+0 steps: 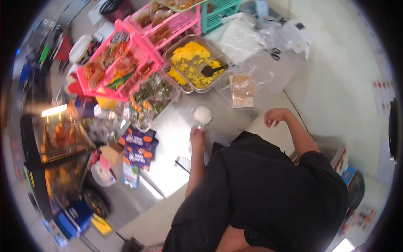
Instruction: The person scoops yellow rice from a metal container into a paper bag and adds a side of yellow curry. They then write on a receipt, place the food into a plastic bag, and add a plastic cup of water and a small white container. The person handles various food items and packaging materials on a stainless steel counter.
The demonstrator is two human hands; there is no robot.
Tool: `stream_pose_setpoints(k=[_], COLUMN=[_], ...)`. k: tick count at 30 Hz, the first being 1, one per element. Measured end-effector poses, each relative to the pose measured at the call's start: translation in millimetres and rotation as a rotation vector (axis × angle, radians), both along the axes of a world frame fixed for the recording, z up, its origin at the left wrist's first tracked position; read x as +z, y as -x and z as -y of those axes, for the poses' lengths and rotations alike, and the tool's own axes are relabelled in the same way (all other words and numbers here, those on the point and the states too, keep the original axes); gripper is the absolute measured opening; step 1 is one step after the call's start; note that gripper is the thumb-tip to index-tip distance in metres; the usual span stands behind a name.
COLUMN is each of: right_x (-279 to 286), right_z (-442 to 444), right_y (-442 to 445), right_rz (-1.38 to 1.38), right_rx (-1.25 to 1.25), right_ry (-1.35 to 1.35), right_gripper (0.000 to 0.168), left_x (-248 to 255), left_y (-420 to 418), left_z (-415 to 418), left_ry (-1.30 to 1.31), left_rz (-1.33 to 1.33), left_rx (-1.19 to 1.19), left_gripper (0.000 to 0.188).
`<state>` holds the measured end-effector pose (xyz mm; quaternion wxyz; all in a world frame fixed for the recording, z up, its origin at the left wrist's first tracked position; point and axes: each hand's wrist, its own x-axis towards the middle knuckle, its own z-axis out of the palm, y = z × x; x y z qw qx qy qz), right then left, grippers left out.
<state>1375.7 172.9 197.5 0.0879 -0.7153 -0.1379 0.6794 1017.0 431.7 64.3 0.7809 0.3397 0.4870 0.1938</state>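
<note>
My left hand (197,137) grips the near edge of a small clear plastic bag or wrapper, on which lies a round white item (202,114), over the metal table (176,126). My right hand (275,117) is raised to the right, fingers loosely curled, with nothing seen in it. Beyond the white item stands a clear tray (210,88) of crumbled yellow food (190,52), with a black scoop (207,71) resting in it. A small cardboard box (242,88) lies on plastic sheeting between the tray and my right hand.
Pink baskets (138,52) of packaged food stand at the back left, above bagged green goods (157,94). Black-handled scissors (275,54) and a white device (296,34) are at the back right. A lit food display case (59,138) stands at the left.
</note>
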Motion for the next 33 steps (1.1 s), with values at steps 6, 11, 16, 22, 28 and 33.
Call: stream_pose_setpoints(k=[6,11,16,22,28,33], right_x=[-3,27,-1,-38,-54,-27], right_z=[-37,-69,-130,-219,-230,-196], right_y=[-40,-15,52,129,107,124], right_rz=[-0.017,-0.102,-0.099,0.758,0.504,0.007], right_rx=[0.422,0.516,0.322,0.597,0.476,-0.035], right_ry=[0.127,-0.283,-0.726,-0.78,-0.757,-0.581], right_gripper=[0.031,0.032,0.035,0.091,0.099,0.096], left_x=[39,70,57,34,65,86], left_y=[-40,-12,-33,-88,-60,-16], left_z=[43,68,62,-2,3,29], left_ry=[-0.083,-0.648,-0.504,-0.707,-0.269,-0.181], left_rz=[-0.125,-0.642,-0.565,-0.663,-0.275,-0.147], left_rx=[0.187,0.189,0.156,-0.055,0.038,0.075], left_gripper=[0.016,0.02,0.047,0.057,0.052,0.033])
